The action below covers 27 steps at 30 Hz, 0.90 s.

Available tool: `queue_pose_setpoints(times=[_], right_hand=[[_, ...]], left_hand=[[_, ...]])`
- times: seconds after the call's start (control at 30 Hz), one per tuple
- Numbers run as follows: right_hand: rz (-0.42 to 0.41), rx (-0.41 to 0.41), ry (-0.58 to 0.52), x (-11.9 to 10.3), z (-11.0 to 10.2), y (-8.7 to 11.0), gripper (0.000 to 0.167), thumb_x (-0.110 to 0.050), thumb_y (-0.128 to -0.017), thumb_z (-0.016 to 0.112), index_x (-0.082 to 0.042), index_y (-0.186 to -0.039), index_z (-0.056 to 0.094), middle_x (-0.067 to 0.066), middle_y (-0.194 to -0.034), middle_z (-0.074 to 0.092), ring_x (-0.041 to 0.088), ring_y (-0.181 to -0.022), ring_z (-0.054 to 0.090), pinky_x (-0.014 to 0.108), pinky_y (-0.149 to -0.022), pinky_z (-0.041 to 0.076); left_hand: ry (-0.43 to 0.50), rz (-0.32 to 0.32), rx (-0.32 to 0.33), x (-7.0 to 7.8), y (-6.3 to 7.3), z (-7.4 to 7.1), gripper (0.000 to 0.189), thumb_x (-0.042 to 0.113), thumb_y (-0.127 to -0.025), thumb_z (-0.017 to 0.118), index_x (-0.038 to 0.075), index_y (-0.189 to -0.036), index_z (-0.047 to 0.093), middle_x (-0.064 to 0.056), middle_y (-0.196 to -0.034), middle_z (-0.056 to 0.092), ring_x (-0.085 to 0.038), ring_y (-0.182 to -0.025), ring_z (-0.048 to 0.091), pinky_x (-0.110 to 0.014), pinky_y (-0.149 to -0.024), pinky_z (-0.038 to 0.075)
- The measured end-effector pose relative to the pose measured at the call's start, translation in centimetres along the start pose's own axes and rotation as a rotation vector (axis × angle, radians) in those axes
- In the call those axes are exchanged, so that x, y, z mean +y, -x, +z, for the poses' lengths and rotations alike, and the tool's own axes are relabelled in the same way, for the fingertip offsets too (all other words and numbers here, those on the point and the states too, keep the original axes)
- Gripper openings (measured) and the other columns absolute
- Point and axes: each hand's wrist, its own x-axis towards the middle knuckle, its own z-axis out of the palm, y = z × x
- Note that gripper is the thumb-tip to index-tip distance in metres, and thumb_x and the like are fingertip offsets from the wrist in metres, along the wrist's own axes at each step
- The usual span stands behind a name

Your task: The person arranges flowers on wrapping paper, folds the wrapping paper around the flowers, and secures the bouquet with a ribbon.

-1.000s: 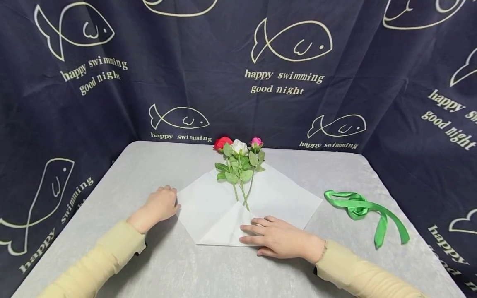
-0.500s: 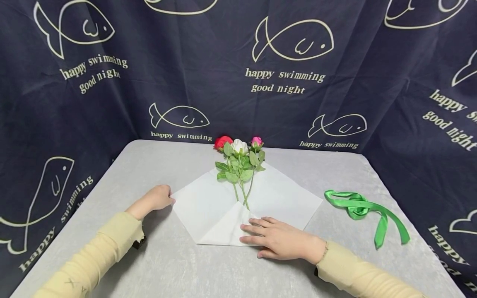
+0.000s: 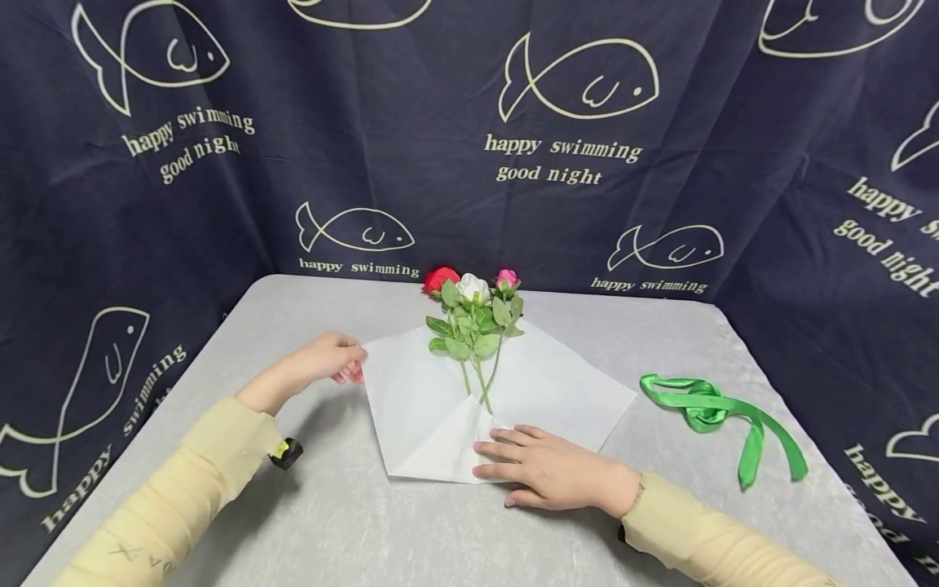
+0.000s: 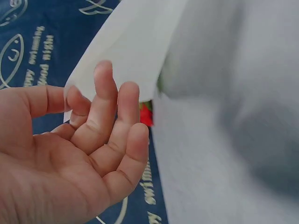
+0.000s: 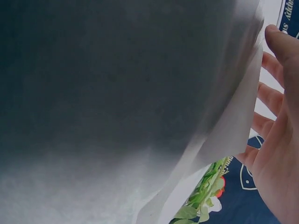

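Observation:
A sheet of white wrapping paper (image 3: 565, 383) lies on the table, its near corner folded up over the stem ends. On it rest a red rose (image 3: 441, 281), a white rose (image 3: 473, 289) and a pink rose (image 3: 507, 281) with green leaves. My left hand (image 3: 330, 357) pinches the paper's left corner between thumb and index finger and holds it raised; the left wrist view shows the other fingers (image 4: 126, 107) loosely bent. My right hand (image 3: 553, 469) lies with spread, straight fingers on the folded flap (image 3: 447, 444), pressing it down.
A loose green ribbon (image 3: 707, 408) lies to the right of the paper on the grey tabletop (image 3: 315, 522). A dark blue curtain (image 3: 440, 122) with fish drawings and lettering hangs behind and at both sides.
My left hand first shifted left to the paper's corner, then lifted it up and to the right, so the left side now rises off the table. The right hand has stayed in place.

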Motion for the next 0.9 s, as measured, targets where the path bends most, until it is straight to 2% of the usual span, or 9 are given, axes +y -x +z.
queue_pose_setpoints(times=[0.13,0.27,0.4,0.47,0.67,0.77,0.9], right_hand=[[0.001,0.002,0.006,0.0,0.1,0.0,0.048,-0.045,-0.096,0.047,-0.026,-0.14,0.045,0.002,-0.148,0.04,0.026,-0.134,0.039,0.048,-0.102,0.039],[-0.003,0.012,0.017,0.0,0.1,0.0,0.048,-0.045,-0.096,0.048,-0.026,-0.14,0.046,0.002,-0.148,0.04,0.026,-0.133,0.04,0.048,-0.101,0.04],[-0.01,0.024,0.019,0.1,0.2,0.0,0.048,-0.045,-0.095,0.049,-0.026,-0.139,0.046,0.002,-0.147,0.04,0.027,-0.133,0.041,0.047,-0.101,0.04],[-0.015,0.03,0.015,0.1,0.2,0.0,0.049,-0.044,-0.095,0.049,-0.025,-0.14,0.046,0.003,-0.147,0.04,0.027,-0.133,0.041,0.047,-0.101,0.04],[-0.003,0.056,-0.016,0.1,0.5,-0.2,0.058,-0.042,-0.095,0.051,-0.016,-0.145,0.037,0.002,-0.147,0.041,0.025,-0.132,0.042,0.047,-0.102,0.039],[0.005,0.08,-0.022,0.2,0.6,-0.4,0.062,-0.042,-0.094,0.053,-0.013,-0.146,0.035,0.001,-0.145,0.043,0.024,-0.129,0.044,0.045,-0.101,0.039],[-0.007,0.096,0.002,0.3,0.7,-0.6,0.06,-0.043,-0.094,0.052,-0.015,-0.145,0.036,0.0,-0.143,0.044,0.021,-0.126,0.045,0.044,-0.1,0.039]], left_hand=[[0.097,0.007,-0.02,1.4,-0.2,0.1,0.023,0.016,-0.092,0.043,0.003,-0.079,0.056,-0.005,-0.072,0.069,-0.015,-0.076,0.068,-0.03,-0.07,0.052],[0.268,0.021,-0.048,2.8,-0.5,0.4,0.021,0.015,-0.093,0.041,0.002,-0.084,0.055,-0.002,-0.069,0.068,-0.017,-0.079,0.07,-0.036,-0.08,0.053],[0.421,0.042,-0.087,4.3,-0.9,1.1,0.018,0.015,-0.095,0.039,0.004,-0.085,0.049,-0.001,-0.071,0.07,-0.019,-0.083,0.07,-0.047,-0.093,0.047],[0.465,0.056,-0.113,5.2,-1.0,1.7,0.017,0.016,-0.096,0.037,0.006,-0.085,0.045,-0.004,-0.076,0.071,-0.021,-0.086,0.07,-0.049,-0.097,0.044],[0.488,0.089,-0.17,7.4,-2.1,3.8,0.019,0.017,-0.098,0.033,0.005,-0.088,0.044,-0.019,-0.094,0.071,-0.029,-0.097,0.067,-0.047,-0.099,0.044],[0.476,0.094,-0.18,8.2,-2.7,4.9,0.019,0.017,-0.097,0.034,0.005,-0.088,0.046,-0.02,-0.094,0.071,-0.03,-0.098,0.067,-0.045,-0.097,0.046],[0.486,0.079,-0.181,9.1,-3.3,6.3,0.018,0.015,-0.095,0.037,0.006,-0.085,0.048,-0.016,-0.088,0.072,-0.028,-0.095,0.068,-0.046,-0.096,0.046]])
